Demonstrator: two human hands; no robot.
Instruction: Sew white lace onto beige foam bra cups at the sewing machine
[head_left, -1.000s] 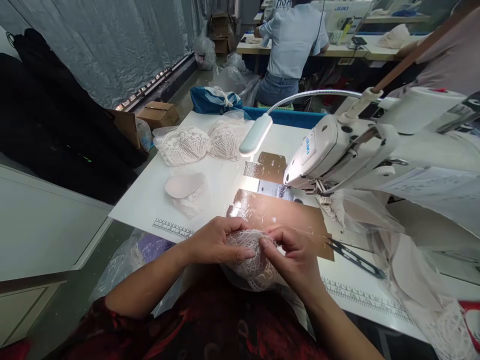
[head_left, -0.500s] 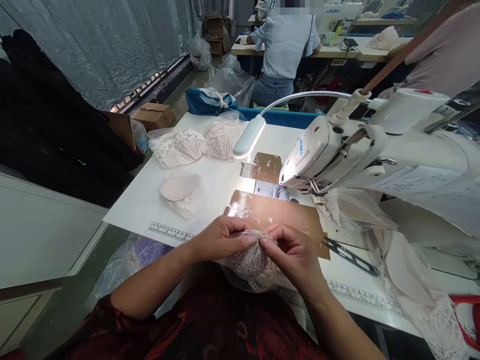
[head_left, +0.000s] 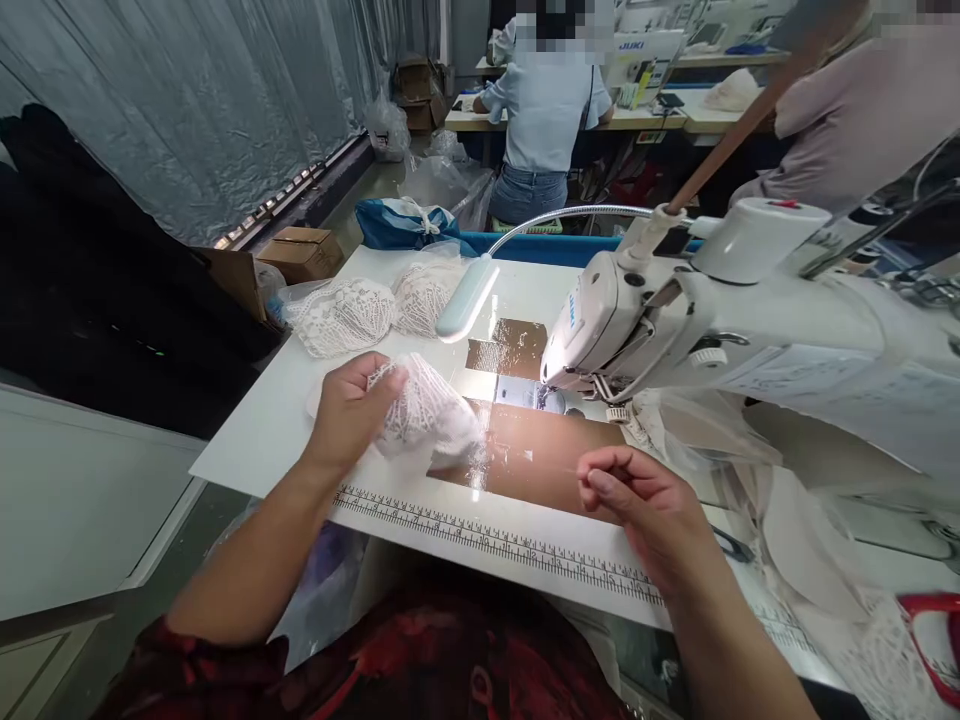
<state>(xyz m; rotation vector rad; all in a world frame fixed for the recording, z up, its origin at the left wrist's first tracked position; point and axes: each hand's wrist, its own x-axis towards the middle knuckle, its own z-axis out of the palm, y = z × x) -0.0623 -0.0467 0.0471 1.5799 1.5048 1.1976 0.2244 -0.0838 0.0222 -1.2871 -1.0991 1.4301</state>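
My left hand [head_left: 349, 410] is closed on a white lace bra cup [head_left: 427, 410], lifted above the left part of the sewing table. Behind that hand, a pale foam cup [head_left: 313, 400] is mostly hidden. My right hand [head_left: 637, 490] is over the brown covered plate [head_left: 547, 455], thumb and fingertips pinched together; whatever is between them is too small to make out. Partly covered by my right wrist is a pair of dark thread snips [head_left: 731, 545]. Two finished-looking lace cups [head_left: 341, 315] lie at the back left of the tabletop.
A white sewing machine [head_left: 637, 310] stands to the right, with a lamp [head_left: 466, 300] on a bent neck. Lace and sheer fabric [head_left: 802, 530] drapes at the right. A printed ruler [head_left: 495, 540] runs along the front edge. A co-worker [head_left: 547, 110] sits beyond the table.
Both hands were together on the lace cup near my lap. My left hand has carried it up and left; my right hand has let go of it and moved right.
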